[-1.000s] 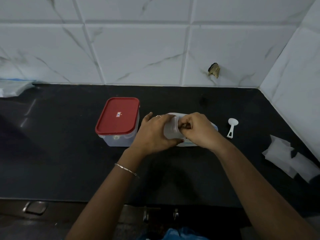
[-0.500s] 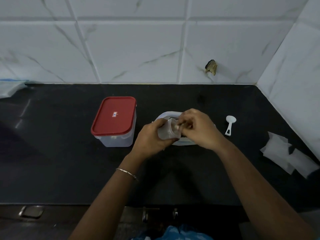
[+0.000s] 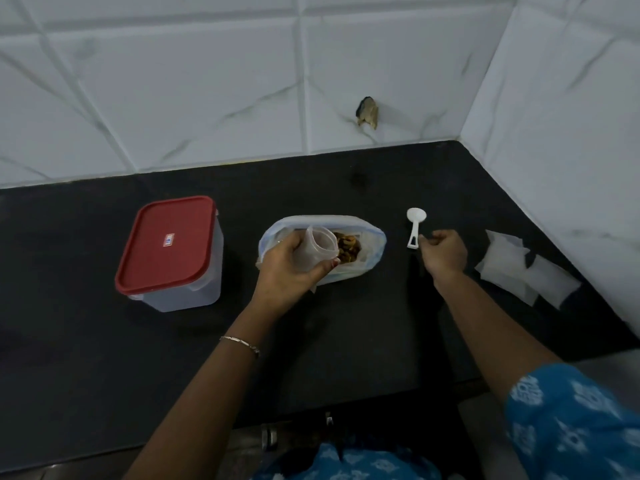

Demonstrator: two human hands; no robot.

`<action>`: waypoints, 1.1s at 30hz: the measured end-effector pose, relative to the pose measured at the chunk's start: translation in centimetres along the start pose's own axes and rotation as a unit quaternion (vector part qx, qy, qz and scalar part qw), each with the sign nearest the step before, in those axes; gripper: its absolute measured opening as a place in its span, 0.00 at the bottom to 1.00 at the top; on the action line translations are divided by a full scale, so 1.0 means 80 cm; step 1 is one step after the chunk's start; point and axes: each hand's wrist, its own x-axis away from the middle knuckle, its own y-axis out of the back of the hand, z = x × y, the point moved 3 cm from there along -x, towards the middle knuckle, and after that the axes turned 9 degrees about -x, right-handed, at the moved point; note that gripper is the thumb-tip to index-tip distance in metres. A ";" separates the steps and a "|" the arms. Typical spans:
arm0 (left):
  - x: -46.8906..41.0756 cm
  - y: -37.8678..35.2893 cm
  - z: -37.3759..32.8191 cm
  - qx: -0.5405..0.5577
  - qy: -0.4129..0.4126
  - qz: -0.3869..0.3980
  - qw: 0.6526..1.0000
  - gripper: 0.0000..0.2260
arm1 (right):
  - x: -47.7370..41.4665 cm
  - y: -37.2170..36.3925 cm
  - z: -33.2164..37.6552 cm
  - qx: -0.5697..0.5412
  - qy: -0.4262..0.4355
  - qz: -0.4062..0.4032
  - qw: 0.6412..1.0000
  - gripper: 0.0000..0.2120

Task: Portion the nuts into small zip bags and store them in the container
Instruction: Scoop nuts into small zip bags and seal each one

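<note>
My left hand (image 3: 287, 271) grips a small clear zip bag (image 3: 320, 251) with its mouth held open, just above the large plastic bag (image 3: 372, 242) lying on the black counter. Brown nuts (image 3: 348, 249) show inside the large bag's opening. My right hand (image 3: 445, 252) is to the right of it, fingers loosely curled, with the fingertips at the handle end of the white spoon (image 3: 415, 218), which lies flat on the counter. I cannot tell whether they touch it. The clear container with a red lid (image 3: 166, 244) stands shut to the left.
Several empty small white bags (image 3: 519, 268) lie at the right, close to the side wall. White tiled walls close off the back and right. The black counter (image 3: 86, 358) ends at its front edge near my body.
My right hand has let go of the small bag and moved right to the spoon's handle. My left hand keeps the small bag, now opened, over the large bag.
</note>
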 end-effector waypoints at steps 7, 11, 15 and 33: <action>-0.006 -0.006 0.002 0.016 0.018 -0.012 1.000 0.16 | -0.024 -0.018 0.001 0.153 0.086 0.037 0.984 0.17; -0.002 0.002 0.006 0.023 0.024 -0.038 0.999 0.16 | -0.027 -0.024 0.004 0.157 0.085 0.050 0.983 0.09; 0.004 0.014 0.015 0.049 0.039 -0.064 0.996 0.15 | -0.028 -0.016 0.003 0.051 0.043 0.039 0.997 0.06; 0.056 0.014 0.057 0.087 0.122 -0.058 0.987 0.12 | 0.128 -0.028 0.082 0.149 0.398 0.348 0.836 0.13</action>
